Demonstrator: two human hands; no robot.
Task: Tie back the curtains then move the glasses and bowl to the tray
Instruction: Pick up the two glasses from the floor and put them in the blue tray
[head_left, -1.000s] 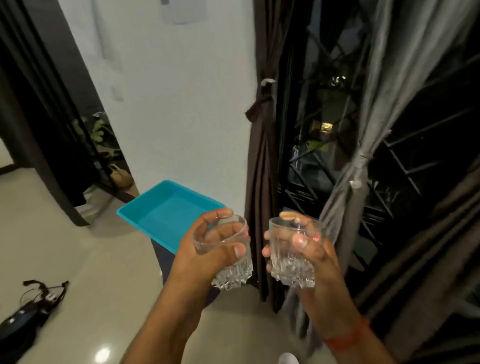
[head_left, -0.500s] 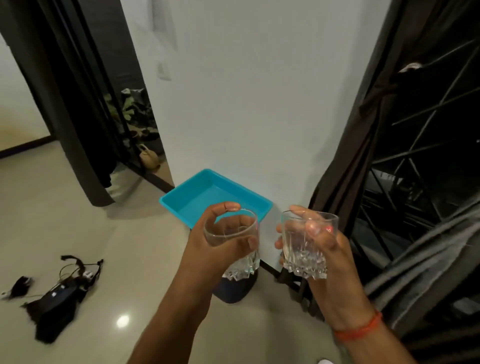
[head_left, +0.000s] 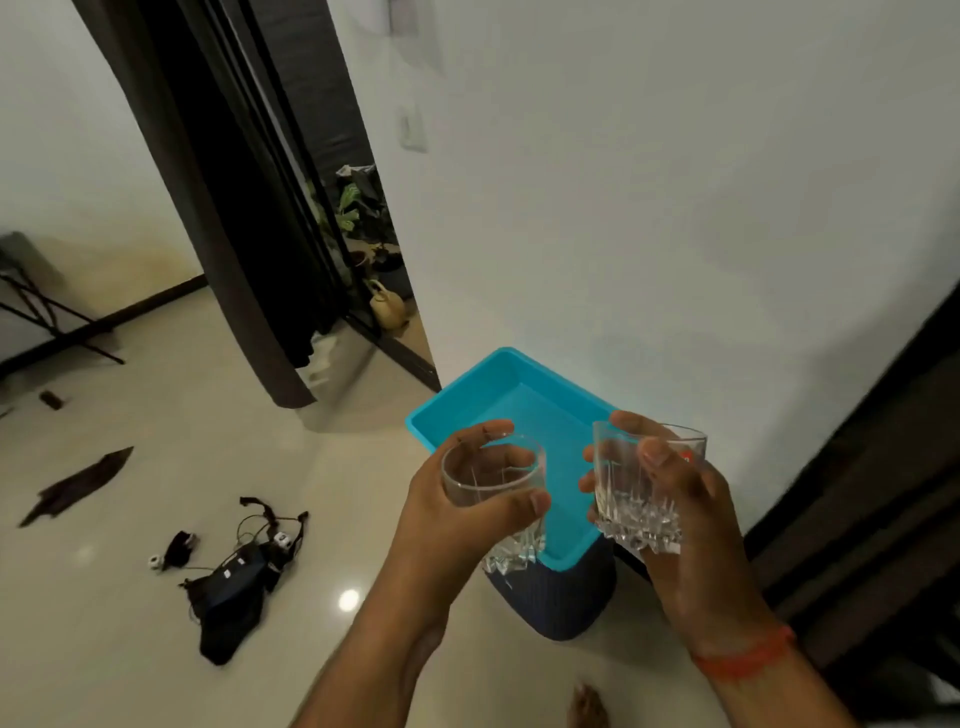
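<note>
Left hand (head_left: 447, 514): fingers and thumb curled round the left glass (head_left: 493, 493), thumb across the near side just under the rim, fingertips on the far side. Glass upright, mouth up, held in the air.

Right hand (head_left: 691, 525): fingers curled round the right glass (head_left: 636, 491), thumb lying on the near wall, fingertips showing at the left side. Glass upright, tilted a little, also held in the air.

Glasses: clear tumblers with cut, faceted bases; they stand side by side, near each other, not touching.

Tray (head_left: 519, 395): turquoise, rectangular, raised rim, sitting on a dark stool (head_left: 561, 597) against the white wall (head_left: 675, 208). Nothing shows on the part of its floor that is in view. Its long axis runs away from the person, angled toward the upper left.

Key relation: the tray lies directly beyond and below both glasses. The left glass hangs over the near left part of the tray, the right glass over its near right edge. By my judgement the left hand is slightly better placed to set down first; both need only go forward and down.

Bowl: not in view.

Curtain (head_left: 244, 208): dark, hanging at the doorway on the left; whether it is tied cannot be told here.

Writing: a small red mark on the right glass, under the thumb, too small to read. No other label legible.

Also present: black gear with cords (head_left: 234, 577) on the floor; an orange band (head_left: 748, 657) on the right wrist.
</note>
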